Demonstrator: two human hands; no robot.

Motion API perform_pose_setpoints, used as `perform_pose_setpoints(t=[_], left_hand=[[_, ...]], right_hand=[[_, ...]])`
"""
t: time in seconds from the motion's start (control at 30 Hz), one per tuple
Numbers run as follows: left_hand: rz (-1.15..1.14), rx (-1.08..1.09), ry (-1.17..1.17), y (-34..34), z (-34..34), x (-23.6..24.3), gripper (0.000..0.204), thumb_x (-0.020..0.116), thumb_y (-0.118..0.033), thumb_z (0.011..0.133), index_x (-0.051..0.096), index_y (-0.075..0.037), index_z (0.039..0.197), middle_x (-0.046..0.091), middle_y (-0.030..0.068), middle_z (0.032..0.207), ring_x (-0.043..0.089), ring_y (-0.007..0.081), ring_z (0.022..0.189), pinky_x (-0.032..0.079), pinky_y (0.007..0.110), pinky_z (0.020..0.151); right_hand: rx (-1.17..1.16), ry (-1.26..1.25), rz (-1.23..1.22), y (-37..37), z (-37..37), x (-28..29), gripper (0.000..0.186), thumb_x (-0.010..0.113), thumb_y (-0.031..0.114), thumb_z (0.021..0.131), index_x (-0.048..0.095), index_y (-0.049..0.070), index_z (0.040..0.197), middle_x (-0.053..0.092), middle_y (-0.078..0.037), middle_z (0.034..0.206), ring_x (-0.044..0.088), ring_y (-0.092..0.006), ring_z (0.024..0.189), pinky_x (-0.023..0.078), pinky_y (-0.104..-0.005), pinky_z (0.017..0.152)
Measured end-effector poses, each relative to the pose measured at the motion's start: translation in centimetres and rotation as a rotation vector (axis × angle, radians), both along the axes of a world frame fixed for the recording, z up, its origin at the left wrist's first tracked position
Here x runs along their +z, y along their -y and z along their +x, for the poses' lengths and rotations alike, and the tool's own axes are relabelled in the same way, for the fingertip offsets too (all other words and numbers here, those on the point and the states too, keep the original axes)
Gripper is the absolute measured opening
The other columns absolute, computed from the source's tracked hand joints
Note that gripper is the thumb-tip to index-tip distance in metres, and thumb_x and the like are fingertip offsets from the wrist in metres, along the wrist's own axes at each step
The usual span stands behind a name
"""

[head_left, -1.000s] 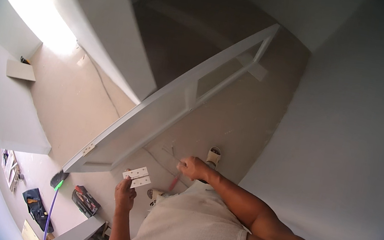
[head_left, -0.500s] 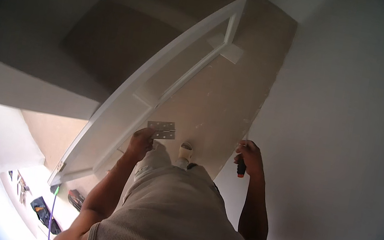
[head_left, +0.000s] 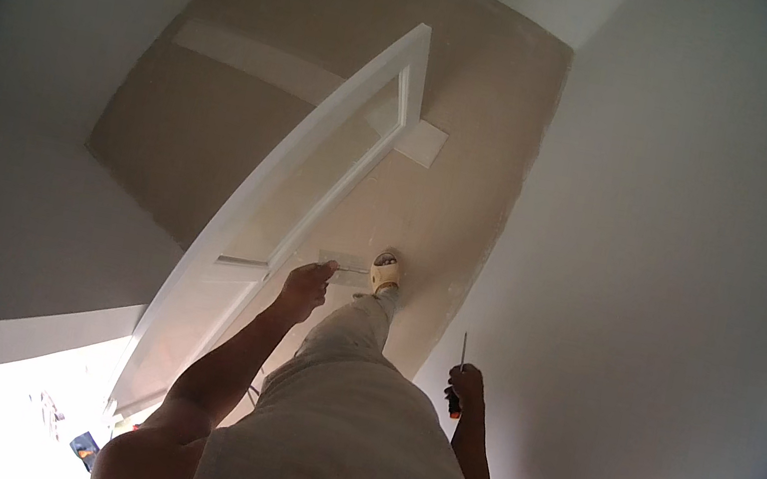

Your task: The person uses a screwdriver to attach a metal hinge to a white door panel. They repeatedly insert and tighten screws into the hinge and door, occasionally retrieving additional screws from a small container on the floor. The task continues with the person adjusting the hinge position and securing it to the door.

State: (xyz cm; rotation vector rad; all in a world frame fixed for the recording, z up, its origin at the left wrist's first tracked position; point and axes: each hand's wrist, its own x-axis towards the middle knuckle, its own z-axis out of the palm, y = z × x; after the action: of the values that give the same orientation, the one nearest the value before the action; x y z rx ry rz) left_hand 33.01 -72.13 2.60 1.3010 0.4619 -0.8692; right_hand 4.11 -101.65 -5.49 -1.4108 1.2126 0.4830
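Observation:
My left hand [head_left: 303, 293] is closed, pinching a flat metal hinge [head_left: 353, 269] that is now tilted nearly edge-on and looks thin and faint. Just beyond it on the floor is my shoe [head_left: 385, 273]. Off to the right, by the white wall, my right hand [head_left: 469, 384] wraps around a screwdriver [head_left: 454, 403] with a black and orange handle. Its slim shaft points away from me. A white framed door [head_left: 261, 184] with glass-like panels stands on its long edge left of my left hand; the hand looks apart from it.
A pale flat piece [head_left: 422, 143] lies at the door's far end. The white wall [head_left: 643, 263] runs along my right side. Beige floor [head_left: 451, 200] spreads between door and wall. At the lower left is a bright area with a dark object [head_left: 84, 449].
My view has shifted and one foot has stepped forward. The hinge has turned from face-on to nearly edge-on. My right hand has dropped closer, and the screwdriver shaft now shows clearly.

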Motion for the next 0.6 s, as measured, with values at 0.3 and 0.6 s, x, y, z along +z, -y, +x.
perform_pose_setpoints(t=[0.3,0.6], left_hand=[[-0.141,0.110,0.026,13.8,12.5,0.9,0.028,0.070,-0.031,0.088,0.048,-0.014,0.080,0.037,-0.0060,0.060,0.032,0.0058,0.045,0.027,0.023,0.040],[-0.209,0.506,0.140,20.8,19.9,-4.3,0.021,0.064,-0.029,0.092,0.052,-0.014,0.085,0.034,-0.0062,0.057,0.033,0.0069,0.043,0.027,0.023,0.038]], right_hand=[[0.291,0.128,-0.171,17.0,7.3,-8.6,0.016,0.058,0.018,0.083,0.060,0.003,0.078,0.064,-0.012,0.073,0.062,-0.0275,0.057,0.054,-0.0402,0.061],[0.129,-0.033,0.061,32.3,25.9,-4.2,0.016,0.058,0.014,0.084,0.054,0.001,0.091,0.056,-0.013,0.071,0.057,-0.0255,0.052,0.051,-0.0425,0.045]])
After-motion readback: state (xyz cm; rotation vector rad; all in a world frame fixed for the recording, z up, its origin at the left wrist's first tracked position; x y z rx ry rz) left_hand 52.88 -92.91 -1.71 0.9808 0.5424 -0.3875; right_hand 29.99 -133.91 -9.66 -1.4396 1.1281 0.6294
